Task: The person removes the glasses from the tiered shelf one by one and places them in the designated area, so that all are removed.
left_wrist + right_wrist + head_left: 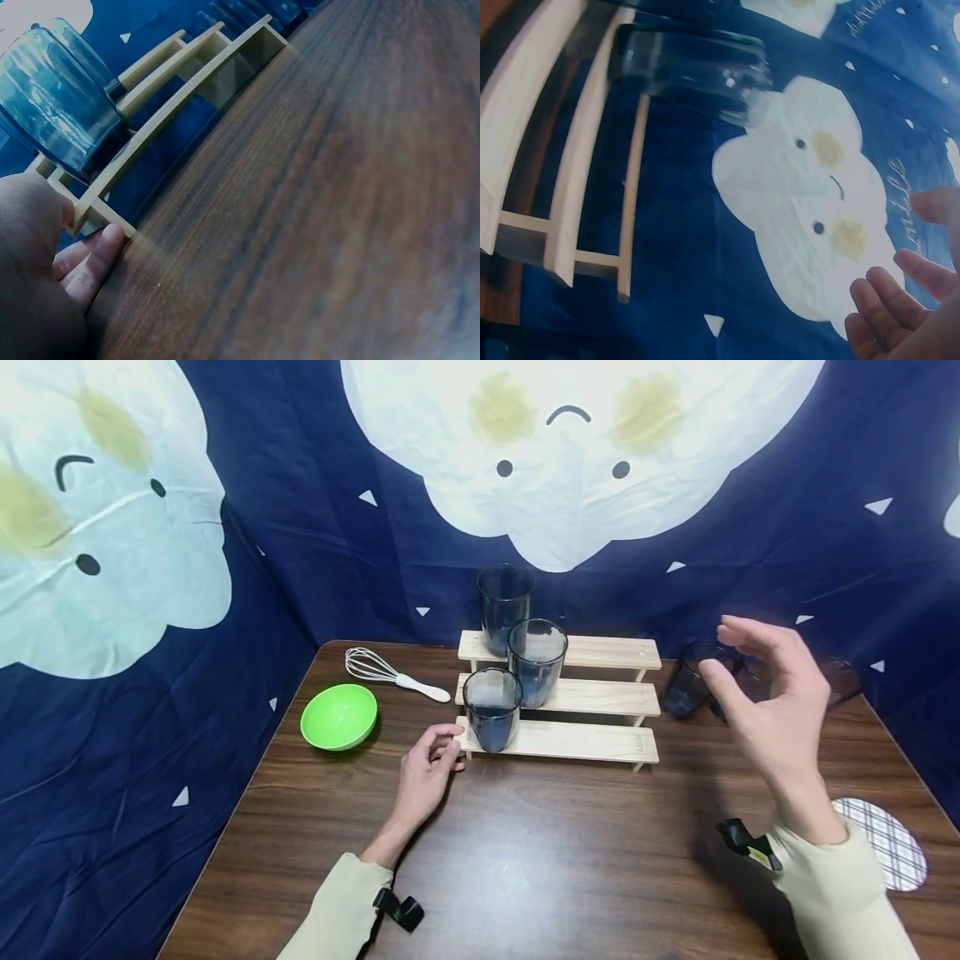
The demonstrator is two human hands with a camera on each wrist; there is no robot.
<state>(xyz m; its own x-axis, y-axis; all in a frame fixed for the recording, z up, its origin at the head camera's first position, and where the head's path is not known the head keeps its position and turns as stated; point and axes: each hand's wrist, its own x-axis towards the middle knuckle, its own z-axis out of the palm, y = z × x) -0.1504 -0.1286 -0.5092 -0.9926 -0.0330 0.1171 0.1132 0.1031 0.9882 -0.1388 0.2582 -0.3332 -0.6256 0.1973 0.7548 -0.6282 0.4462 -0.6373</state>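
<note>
A three-step wooden rack (577,739) stands at the table's back middle, with one dark see-through cup on each step: lowest (492,708), middle (537,662), top (505,603). My left hand (427,770) rests on the table with its fingertips touching the left end of the lowest step (97,206); its fingers lie loosely curled and hold nothing. My right hand (765,693) hovers raised and open to the right of the rack, in front of two more dark cups (693,677) standing on the table. In the right wrist view the fingers (889,307) are spread apart, empty.
A green bowl (339,716) and a wire whisk (386,672) lie left of the rack. A round plaid coaster (888,845) sits near the right edge. Blue cloth with cloud faces (577,460) hangs behind and at the sides of the brown table (525,860).
</note>
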